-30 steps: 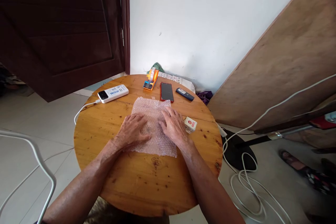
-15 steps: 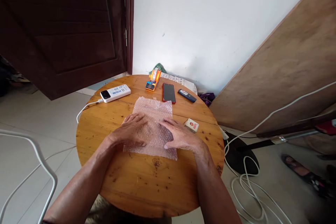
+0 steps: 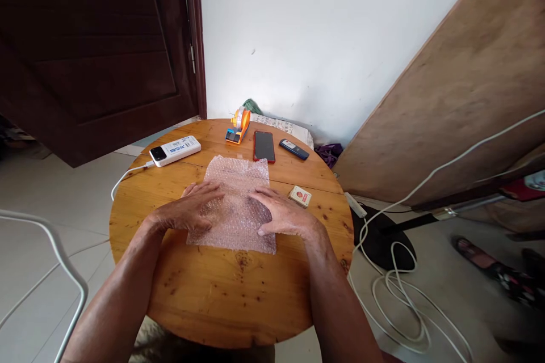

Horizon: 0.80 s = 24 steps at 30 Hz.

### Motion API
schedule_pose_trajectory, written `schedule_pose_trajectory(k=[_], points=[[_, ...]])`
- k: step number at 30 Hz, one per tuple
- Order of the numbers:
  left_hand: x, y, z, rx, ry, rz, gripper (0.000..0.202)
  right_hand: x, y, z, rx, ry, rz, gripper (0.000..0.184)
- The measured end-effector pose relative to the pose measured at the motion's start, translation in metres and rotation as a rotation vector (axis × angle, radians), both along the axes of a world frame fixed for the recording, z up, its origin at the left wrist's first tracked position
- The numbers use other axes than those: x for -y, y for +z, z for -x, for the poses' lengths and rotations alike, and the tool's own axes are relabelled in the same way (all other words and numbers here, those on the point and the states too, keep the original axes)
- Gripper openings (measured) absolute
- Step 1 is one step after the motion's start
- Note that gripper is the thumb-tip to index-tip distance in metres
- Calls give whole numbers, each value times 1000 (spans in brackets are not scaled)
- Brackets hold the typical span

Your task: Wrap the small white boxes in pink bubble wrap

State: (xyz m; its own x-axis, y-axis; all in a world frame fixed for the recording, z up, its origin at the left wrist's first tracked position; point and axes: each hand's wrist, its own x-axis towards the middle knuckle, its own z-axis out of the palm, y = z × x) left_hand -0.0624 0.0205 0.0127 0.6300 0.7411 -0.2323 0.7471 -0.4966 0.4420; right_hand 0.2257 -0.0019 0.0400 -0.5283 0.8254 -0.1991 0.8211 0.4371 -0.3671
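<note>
A sheet of clear, pinkish bubble wrap (image 3: 236,204) lies flat on the round wooden table (image 3: 204,295). My left hand (image 3: 189,207) rests at its left edge, fingers spread and pointing inward. At the opposite edge, my right hand (image 3: 283,212) lies with its fingers apart, thumb toward the near side. Neither hand grips anything. Just beyond my right hand sits a small cream box with a red mark (image 3: 300,196). Behind the wrap stand an orange tape dispenser (image 3: 238,126) and a dark smartphone in a red case (image 3: 264,146).
A dark blue handheld device (image 3: 293,148) lies at the back right. The white power bank (image 3: 175,151) at the left has a cable plugged in. White cable coils (image 3: 400,300) lie on the floor at right, near a person's foot (image 3: 474,252). A dark door (image 3: 106,68) stands behind left.
The view has shifted slightly, so the table and everything on it appear farther left. My left hand has slid a little outward on the wrap; my right hand is nearly unchanged.
</note>
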Motion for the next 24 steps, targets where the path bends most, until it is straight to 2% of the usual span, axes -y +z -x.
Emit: schedule_pose_trajectory(k=[6, 10, 12, 15, 17, 19, 22, 24], points=[[4, 3, 2, -19, 51, -6, 77, -2, -5, -3, -44, 6, -8, 81], [5, 3, 4, -9, 90, -52, 73, -2, 0, -9, -149, -2, -44, 73], [5, 2, 3, 9, 103, -79, 70, 0, 9, -15, -267, -91, -81, 64], [6, 0, -4, 29, 111, -123, 69, 6, 21, -27, -466, -302, -171, 50], [7, -4, -11, 41, 106, -150, 67, 9, 25, -36, -529, -415, -243, 45], [9, -8, -17, 46, 102, -162, 68, 12, 21, -45, -480, -481, -281, 49], [10, -13, -22, 40, 93, -162, 74, 13, 9, -57, -240, -515, -238, 66], [10, -15, -23, 33, 80, -153, 78, 11, 1, -62, -76, -564, -206, 68]])
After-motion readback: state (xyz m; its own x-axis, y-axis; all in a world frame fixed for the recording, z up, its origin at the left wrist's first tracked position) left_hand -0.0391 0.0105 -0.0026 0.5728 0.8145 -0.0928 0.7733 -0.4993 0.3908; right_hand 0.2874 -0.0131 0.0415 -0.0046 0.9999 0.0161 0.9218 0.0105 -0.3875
